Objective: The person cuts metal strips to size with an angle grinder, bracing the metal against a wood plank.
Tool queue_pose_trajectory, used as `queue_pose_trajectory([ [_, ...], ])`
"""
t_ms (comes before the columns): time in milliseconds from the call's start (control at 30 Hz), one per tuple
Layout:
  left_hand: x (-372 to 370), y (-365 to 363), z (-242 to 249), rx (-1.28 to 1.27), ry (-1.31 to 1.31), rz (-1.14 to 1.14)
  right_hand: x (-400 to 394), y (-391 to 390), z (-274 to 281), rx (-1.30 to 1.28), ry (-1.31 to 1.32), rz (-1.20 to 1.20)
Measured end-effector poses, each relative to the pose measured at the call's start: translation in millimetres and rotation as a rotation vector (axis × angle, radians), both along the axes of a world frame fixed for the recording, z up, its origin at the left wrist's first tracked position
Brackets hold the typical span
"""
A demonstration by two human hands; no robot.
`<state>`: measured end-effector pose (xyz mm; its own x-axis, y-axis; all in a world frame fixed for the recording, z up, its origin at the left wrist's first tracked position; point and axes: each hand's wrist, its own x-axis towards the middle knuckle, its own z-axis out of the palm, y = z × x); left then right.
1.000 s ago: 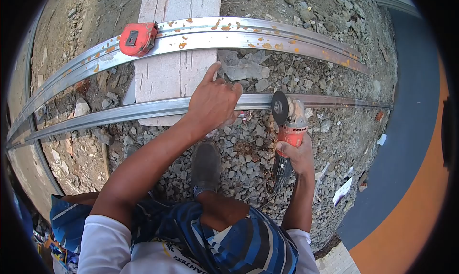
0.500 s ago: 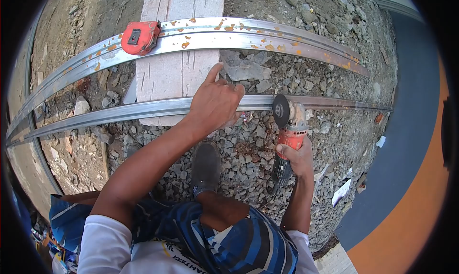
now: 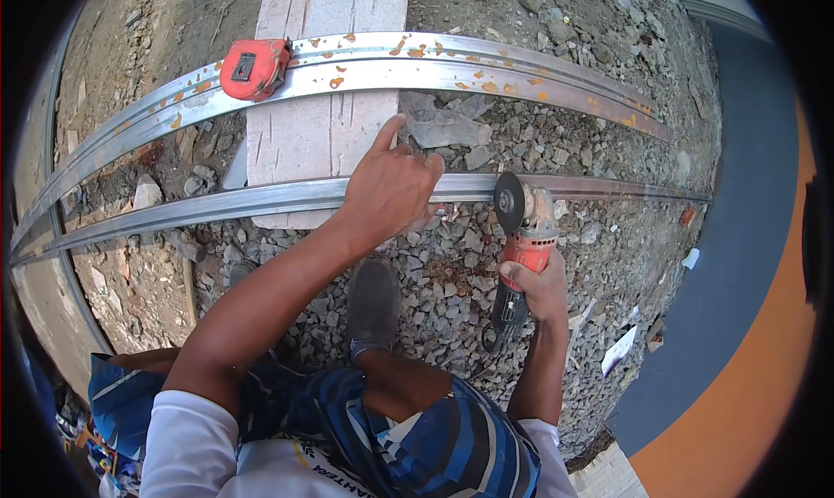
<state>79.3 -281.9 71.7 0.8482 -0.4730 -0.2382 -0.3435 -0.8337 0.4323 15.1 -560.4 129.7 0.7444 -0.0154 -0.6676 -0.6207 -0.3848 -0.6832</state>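
Note:
My right hand [image 3: 540, 288] is wrapped round the red and black body of an angle grinder [image 3: 527, 250]. The grinder's dark disc stands on edge and overlaps the nearer metal rail [image 3: 295, 197] in this view. Left of the disc, my left hand [image 3: 393, 188] grips that same rail, its index finger stretched forward while the other fingers curl over the metal. A wooden plank [image 3: 326, 138] runs crosswise beneath the rail. Farther out, a wider, rust-spotted metal rail [image 3: 365, 74] lies over the plank with a red tape measure [image 3: 255, 69] on it.
Loose gravel [image 3: 434, 298] and soil surround the rails. My shoe [image 3: 374, 303] stands on the stones just behind the near rail. A crumpled clear plastic sheet [image 3: 447, 122] lies between the rails. On the right, a grey and orange painted surface [image 3: 695, 324] borders the gravel.

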Motion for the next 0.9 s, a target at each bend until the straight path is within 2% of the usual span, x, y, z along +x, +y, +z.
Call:
queue_pose_trajectory([
  [900,0,0,0,0.003,-0.005,0.002,6,-4,-7,-0.020,-0.006,0.025],
])
